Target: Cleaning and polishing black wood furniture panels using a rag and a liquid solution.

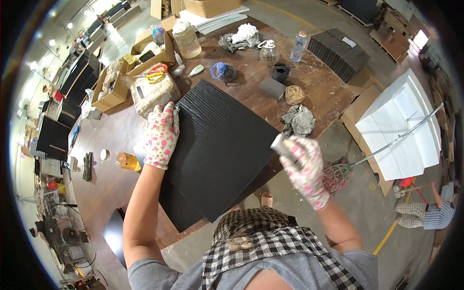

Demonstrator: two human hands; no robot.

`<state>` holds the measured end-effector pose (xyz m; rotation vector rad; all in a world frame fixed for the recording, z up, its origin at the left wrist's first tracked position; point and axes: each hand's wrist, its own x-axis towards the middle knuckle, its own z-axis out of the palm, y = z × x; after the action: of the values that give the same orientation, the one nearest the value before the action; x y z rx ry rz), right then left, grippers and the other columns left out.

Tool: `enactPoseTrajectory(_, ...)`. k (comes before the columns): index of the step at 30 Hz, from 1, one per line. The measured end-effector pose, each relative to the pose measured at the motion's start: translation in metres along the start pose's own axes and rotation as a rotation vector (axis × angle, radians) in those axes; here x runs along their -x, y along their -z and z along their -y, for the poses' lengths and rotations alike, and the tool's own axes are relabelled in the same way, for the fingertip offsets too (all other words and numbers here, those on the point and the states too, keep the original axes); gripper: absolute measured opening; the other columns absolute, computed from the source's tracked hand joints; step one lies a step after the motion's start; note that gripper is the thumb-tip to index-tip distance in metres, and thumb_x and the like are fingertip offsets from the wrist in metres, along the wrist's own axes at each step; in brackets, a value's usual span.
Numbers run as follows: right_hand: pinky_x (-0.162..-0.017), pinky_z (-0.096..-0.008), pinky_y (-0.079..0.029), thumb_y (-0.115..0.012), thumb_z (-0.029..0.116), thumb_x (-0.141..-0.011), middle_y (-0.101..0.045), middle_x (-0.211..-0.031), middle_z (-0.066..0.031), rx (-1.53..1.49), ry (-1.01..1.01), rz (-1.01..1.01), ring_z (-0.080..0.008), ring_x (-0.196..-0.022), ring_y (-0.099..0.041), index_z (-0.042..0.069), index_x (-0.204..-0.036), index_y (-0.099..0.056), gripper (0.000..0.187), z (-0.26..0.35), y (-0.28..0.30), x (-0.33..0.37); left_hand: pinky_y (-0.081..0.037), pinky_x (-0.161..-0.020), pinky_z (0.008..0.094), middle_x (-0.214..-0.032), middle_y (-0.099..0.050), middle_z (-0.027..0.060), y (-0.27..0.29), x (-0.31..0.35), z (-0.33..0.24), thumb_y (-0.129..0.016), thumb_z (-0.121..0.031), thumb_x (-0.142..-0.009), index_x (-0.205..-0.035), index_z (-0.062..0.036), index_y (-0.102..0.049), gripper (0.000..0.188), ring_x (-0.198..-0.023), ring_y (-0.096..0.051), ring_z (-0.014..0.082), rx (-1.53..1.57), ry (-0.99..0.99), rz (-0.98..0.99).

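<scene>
Two black panels point(224, 140) lie stacked at a slight angle to each other on the brown table, the upper one with a ribbed sheen. Against their left edge rests my left hand point(162, 135) in a white glove with pink flowers, its fingers stretched out and its thumb side touching the edge. Beyond the panels' right corner, my right hand point(305, 166), in a matching glove, is closed around a small grey piece with a pale, rounded end point(280, 144). That piece is blurred and partly covered by the fingers, so its kind is unclear.
Past my left hand sit a wrapped block point(153, 94) with orange-handled scissors and a cardboard box point(108, 89). A bottle of amber liquid point(128, 162) lies left. Jars, a blue-handled jug point(224, 71) and crumpled rags point(298, 120) occupy the far side. A broom point(338, 173) leans at right.
</scene>
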<state>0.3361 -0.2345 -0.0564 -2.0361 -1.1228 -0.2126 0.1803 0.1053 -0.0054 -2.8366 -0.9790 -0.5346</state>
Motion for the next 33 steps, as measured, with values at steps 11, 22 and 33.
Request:
enactPoseTrajectory(11,-0.090,-0.0447,-0.051,-0.080,0.011,-0.081,-0.059,-0.117,-0.0132,-0.051,0.086,-0.002,-0.0310,-0.104,-0.057,0.005,-0.122,-0.068,0.043,-0.023,0.001,-0.014,-0.053,-0.085,0.0471,-0.109,-0.065,0.0206,-0.017,-0.001,0.011,-0.060,-0.022,-0.099,-0.124,-0.0045,-0.067,0.032,-0.099,-0.065,0.0387,-0.004,-0.068,-0.125)
enactPoseTrajectory(22,-0.087,-0.0424,-0.053,-0.080,0.009,-0.081,-0.065,-0.109,-0.0125,-0.041,0.050,-0.081,-0.0320,-0.099,-0.065,0.006,-0.114,-0.073,0.034,0.033,0.004,-0.025,-0.053,-0.089,0.0486,-0.114,-0.064,0.0198,-0.006,0.004,0.008,-0.062,-0.021,-0.097,-0.125,-0.0079,-0.066,0.031,-0.103,-0.063,0.0395,0.085,-0.091,-0.117)
enactPoseTrajectory(33,-0.082,-0.0456,-0.055,-0.081,0.002,-0.077,-0.064,-0.116,-0.0148,0.033,0.000,-0.061,-0.0366,-0.099,-0.064,0.006,-0.117,-0.069,0.042,0.091,-0.022,0.047,-0.054,-0.084,0.0497,-0.110,-0.066,0.0179,-0.026,-0.004,0.017,-0.061,-0.026,-0.097,-0.112,-0.0088,-0.069,0.024,-0.100,-0.065,0.0377,0.084,-0.121,-0.152)
